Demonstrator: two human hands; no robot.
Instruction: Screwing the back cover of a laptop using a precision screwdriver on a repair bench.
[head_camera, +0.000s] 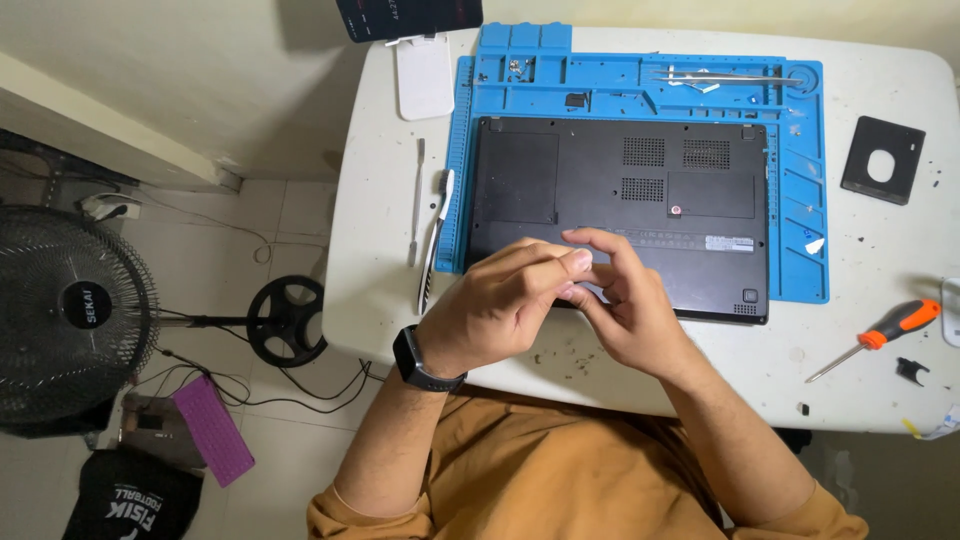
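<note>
Fan (75, 310) on the floor at far left, then the white worktop (380, 280). We see a toothbrush (435, 240) at the blue mat's (800, 200) left edge. Our left hand (495, 305), smartwatch (420, 362) on the wrist, curls its fingers against the right hand (630, 305) over the near edge of the black laptop (620, 215), lying bottom-up on the mat. Both are pinched narrow; we cannot tell what, if anything, they hold. At far right lies an orange-handled screwdriver (880, 335).
</note>
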